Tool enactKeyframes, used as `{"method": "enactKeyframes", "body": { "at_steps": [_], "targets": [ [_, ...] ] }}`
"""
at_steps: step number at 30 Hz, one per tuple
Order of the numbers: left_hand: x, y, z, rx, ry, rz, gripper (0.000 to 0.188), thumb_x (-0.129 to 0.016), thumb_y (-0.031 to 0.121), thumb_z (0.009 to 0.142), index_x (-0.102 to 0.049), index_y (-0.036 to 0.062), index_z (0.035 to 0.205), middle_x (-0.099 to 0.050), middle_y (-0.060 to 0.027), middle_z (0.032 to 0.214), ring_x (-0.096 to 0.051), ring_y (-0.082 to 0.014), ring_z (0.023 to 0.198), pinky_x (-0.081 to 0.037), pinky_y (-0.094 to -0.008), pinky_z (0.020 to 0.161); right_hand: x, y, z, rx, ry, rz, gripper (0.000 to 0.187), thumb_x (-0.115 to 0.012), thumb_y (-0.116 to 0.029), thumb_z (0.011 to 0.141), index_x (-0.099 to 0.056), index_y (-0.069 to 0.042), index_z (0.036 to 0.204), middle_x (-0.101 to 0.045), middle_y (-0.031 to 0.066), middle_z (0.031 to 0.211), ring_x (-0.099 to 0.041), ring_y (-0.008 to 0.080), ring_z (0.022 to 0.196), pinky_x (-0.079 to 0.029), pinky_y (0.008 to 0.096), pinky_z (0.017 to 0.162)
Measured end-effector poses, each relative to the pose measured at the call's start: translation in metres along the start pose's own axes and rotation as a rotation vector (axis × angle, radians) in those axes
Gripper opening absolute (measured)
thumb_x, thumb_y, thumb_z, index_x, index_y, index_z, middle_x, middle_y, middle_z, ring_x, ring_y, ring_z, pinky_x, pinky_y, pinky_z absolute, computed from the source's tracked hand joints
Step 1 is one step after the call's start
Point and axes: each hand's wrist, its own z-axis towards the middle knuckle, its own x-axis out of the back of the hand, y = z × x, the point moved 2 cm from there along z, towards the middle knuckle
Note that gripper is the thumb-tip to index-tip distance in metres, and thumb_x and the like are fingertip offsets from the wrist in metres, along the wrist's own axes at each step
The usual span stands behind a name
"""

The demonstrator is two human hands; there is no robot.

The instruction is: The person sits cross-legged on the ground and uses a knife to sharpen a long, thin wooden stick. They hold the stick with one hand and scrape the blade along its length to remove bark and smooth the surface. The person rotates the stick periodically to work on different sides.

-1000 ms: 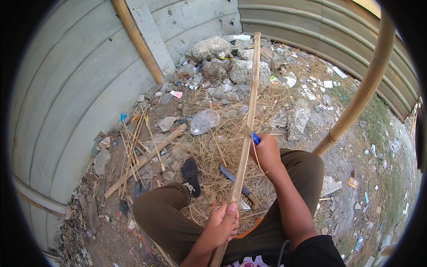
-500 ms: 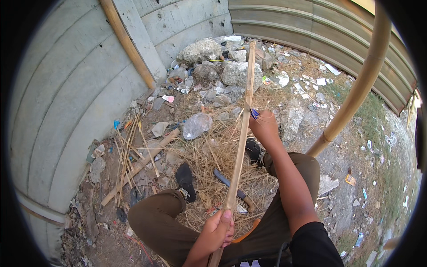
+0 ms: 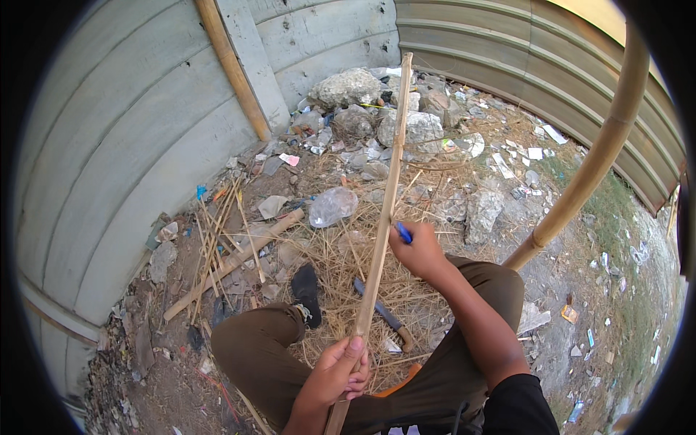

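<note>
Dirt ground [image 3: 181,377], dry straw [image 3: 341,261], rubble [image 3: 406,127], plastic bottle [image 3: 332,206], bamboo offcuts [image 3: 232,261]

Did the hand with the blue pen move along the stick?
Cannot tell: the right hand with the blue pen stays beside the clear plastic bottle.

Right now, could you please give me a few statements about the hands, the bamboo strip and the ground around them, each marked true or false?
1. The left hand grips the bamboo strip near its lower end. True.
2. The right hand is empty. False: it holds a blue pen against the strip.
3. A knife lies on the dry straw between the legs. True.
4. The strip lies flat on the ground. False: it is held up, slanting away toward the rocks.
</note>
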Motion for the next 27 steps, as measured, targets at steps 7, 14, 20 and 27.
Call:
{"method": "enactKeyframes", "body": {
  "at_steps": [7, 14, 20, 27],
  "targets": [
    [0.011, 0.006, 0.001, -0.077, -0.146, -0.36, 0.042, -0.032, 0.042, 0.109, -0.042, 0.0084, 0.086, -0.028, 0.0041, 0.051, -0.026, -0.0041, 0.038, -0.026, -0.0214, 0.032, -0.049, -0.054, -0.058, 0.347, -0.053, -0.045, 0.02, -0.062, -0.013, 0.089, -0.06, -0.001, 0.073, -0.054, 0.0175, 0.056, -0.056, 0.0381, 0.05, -0.044, 0.0436, 0.049],
    [0.005, 0.0, -0.001, -0.049, -0.172, -0.375, 0.043, -0.033, 0.044, 0.109, -0.042, 0.0088, 0.085, -0.028, 0.0043, 0.051, -0.025, -0.0034, 0.038, -0.023, -0.0207, 0.032, -0.039, -0.046, -0.038, 0.255, 0.023, -0.274, 0.041, -0.055, -0.025, 0.097, -0.062, -0.004, 0.062, -0.053, 0.0167, 0.049, -0.057, 0.0366, 0.046, -0.047, 0.0463, 0.049],
    [-0.006, -0.003, 0.001, 0.023, -0.234, -0.372, 0.042, -0.034, 0.043, 0.109, -0.041, 0.0082, 0.087, -0.028, 0.0036, 0.053, -0.027, -0.0045, 0.04, -0.024, -0.0214, 0.033, -0.008, -0.038, -0.02, 0.213, 0.143, -0.297, 0.041, -0.054, -0.024, 0.098, -0.062, -0.003, 0.064, -0.052, 0.0185, 0.05, -0.056, 0.0396, 0.048, -0.047, 0.0474, 0.05],
    [-0.018, -0.008, 0.002, 0.085, -0.223, -0.234, 0.043, -0.034, 0.045, 0.108, -0.041, 0.0083, 0.086, -0.029, 0.0028, 0.054, -0.028, -0.0047, 0.042, -0.024, -0.0219, 0.035, 0.033, -0.028, 0.005, -0.044, 0.196, -0.273, 0.045, -0.052, -0.029, 0.099, -0.063, 0.001, 0.067, -0.056, 0.0222, 0.057, -0.057, 0.045, 0.057, -0.047, 0.0494, 0.058]
  ]
}}
